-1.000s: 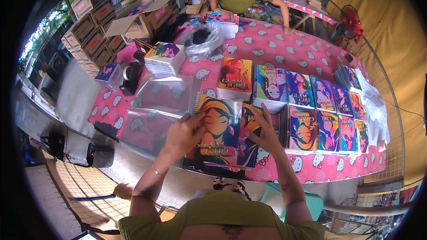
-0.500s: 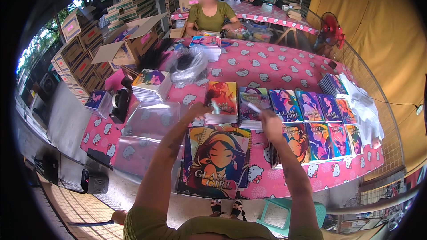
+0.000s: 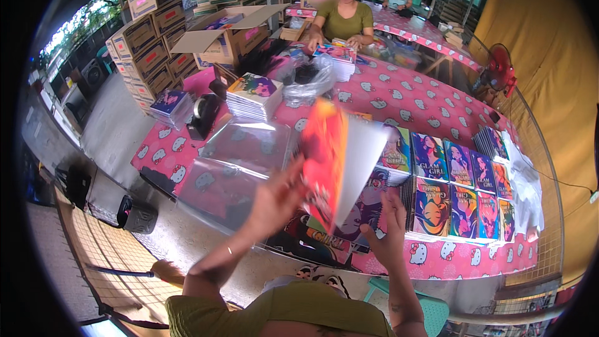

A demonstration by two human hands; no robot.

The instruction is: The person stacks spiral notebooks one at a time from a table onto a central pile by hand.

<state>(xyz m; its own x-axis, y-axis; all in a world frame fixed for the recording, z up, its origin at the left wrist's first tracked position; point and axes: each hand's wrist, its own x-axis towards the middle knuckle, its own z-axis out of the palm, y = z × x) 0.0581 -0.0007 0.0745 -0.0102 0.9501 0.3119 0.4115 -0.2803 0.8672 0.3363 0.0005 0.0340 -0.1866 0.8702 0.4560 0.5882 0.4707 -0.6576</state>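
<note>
My left hand (image 3: pixel 282 196) grips a red and orange illustrated notebook (image 3: pixel 324 165) by its left edge. It is raised and tilted above the table, blurred by motion, with a white page or back side showing on its right. My right hand (image 3: pixel 388 218) is open, fingers stretched and thumb apart, close to the notebook's lower right. Beside that hand lies a purple notebook (image 3: pixel 368 209); whether the fingers touch it I cannot tell. Under the raised notebook, larger dark illustrated notebooks (image 3: pixel 321 237) are partly hidden.
Rows of illustrated notebooks (image 3: pixel 430 206) cover the right of the pink table (image 3: pixel 437 109). Clear plastic sleeves (image 3: pixel 218 184) lie left, near a black tape dispenser (image 3: pixel 203 117) and a notebook stack (image 3: pixel 253 103). Cartons (image 3: pixel 231 40) stand beyond. A person (image 3: pixel 346 19) works across the table.
My left hand has lifted the red notebook off its stack toward me. My right hand has opened and moved lower; the white stick-like item it held is out of sight. The view has shifted left.
</note>
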